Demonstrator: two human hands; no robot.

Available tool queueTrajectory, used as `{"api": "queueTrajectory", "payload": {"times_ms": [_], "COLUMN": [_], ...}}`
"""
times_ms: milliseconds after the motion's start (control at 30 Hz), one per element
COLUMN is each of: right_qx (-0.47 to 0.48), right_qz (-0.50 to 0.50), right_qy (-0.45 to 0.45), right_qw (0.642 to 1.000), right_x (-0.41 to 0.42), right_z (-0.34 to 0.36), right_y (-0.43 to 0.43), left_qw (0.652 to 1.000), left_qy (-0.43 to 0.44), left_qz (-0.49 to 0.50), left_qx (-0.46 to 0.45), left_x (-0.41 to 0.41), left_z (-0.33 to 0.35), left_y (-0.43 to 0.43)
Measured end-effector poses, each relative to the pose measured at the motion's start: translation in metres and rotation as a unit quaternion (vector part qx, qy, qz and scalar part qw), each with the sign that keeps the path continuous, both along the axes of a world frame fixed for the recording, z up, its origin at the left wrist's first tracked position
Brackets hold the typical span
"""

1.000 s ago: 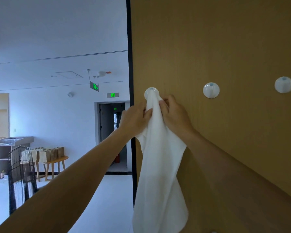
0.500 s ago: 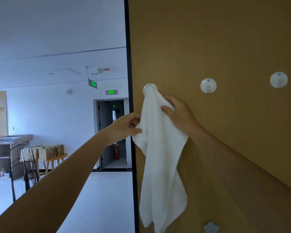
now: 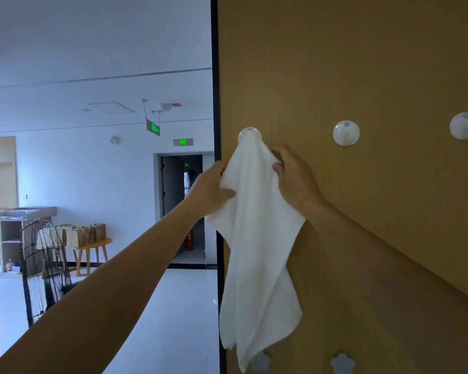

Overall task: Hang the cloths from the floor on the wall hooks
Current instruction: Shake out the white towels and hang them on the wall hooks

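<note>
Here, a white cloth [image 3: 257,238] hangs from the leftmost wall hook [image 3: 249,134].
The left hand [image 3: 208,190] pinches its left edge and the right hand [image 3: 295,179] grips its right edge, both just below the hook, with the cloth spread between them.

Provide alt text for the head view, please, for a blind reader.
A white cloth hangs from the leftmost round hook on a tan wall panel, the left hand gripping its left edge, the right hand its right. Two neighbouring hooks are bare.
</note>
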State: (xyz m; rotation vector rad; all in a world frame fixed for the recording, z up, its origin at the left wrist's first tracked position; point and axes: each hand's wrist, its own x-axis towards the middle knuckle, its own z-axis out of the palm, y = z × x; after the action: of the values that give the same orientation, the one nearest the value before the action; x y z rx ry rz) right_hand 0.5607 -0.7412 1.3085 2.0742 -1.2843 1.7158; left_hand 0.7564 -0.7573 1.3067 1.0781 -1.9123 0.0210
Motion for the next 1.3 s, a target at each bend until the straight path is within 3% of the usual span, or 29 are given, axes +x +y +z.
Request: {"api": "queueTrajectory", "payload": {"times_ms": [133,233,433,633,867,1300], "right_qx": [-0.037,-0.012,0.035,-0.023,-0.054,0.02], "right_qz": [-0.018,0.024,0.017,-0.046,-0.134,-0.213], "right_qy": [0.01,0.002,0.082,0.097,0.117,0.2], "right_qw": [0.999,1.0,0.996,0.994,0.983,0.956], "right_x": [0.003,0.01,0.011,0.013,0.013,0.009], "right_z": [-0.002,-0.004,-0.017,-0.028,-0.036,-0.093], "right_y": [0.003,0.008,0.004,0.01,0.014,0.066], "left_qw": [0.998,0.989,0.992,0.983,0.967,0.956], "left_qy": [0.038,0.057,0.017,-0.042,-0.074,-0.163], "left_qz": [-0.023,-0.087,-0.083,-0.002,0.012,0.114], "left_qx": [-0.046,-0.105,-0.089,-0.18,-0.244,-0.217], "left_x": [0.005,-0.006,-0.021,-0.009,0.002,0.009], "left_z": [-0.003,-0.001,-0.017,-0.042,-0.059,-0.105], "left_y": [0.0,0.004,0.0,-0.008,-0.012,0.05]}}
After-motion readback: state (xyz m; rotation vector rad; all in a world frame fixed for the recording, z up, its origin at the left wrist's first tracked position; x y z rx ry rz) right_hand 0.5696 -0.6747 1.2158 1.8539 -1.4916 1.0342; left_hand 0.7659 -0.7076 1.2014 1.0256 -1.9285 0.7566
